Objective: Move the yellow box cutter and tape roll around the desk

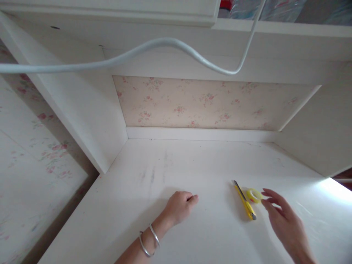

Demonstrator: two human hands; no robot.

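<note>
On the white surface, a yellow utility knife [245, 202] lies diagonally, its dark tip pointing up and to the left. Just right of it is a small roll of tape [254, 195] with a yellow rim. My right hand [286, 220] is at the roll's right side, its fingers apart and the fingertips close to the rim; whether they touch it I cannot tell. Left of the knife, my left hand [180, 207] rests as a loose fist with nothing visible in it. Two silver bangles [148, 240] circle the left wrist.
The white desk top [170, 161] ends at a back ledge below floral wallpaper [192, 102]. White side panels stand left and right. A cabinet [123, 11] hangs overhead, with plastic-wrapped items at its upper right. A white cable [165, 42] crosses the upper view.
</note>
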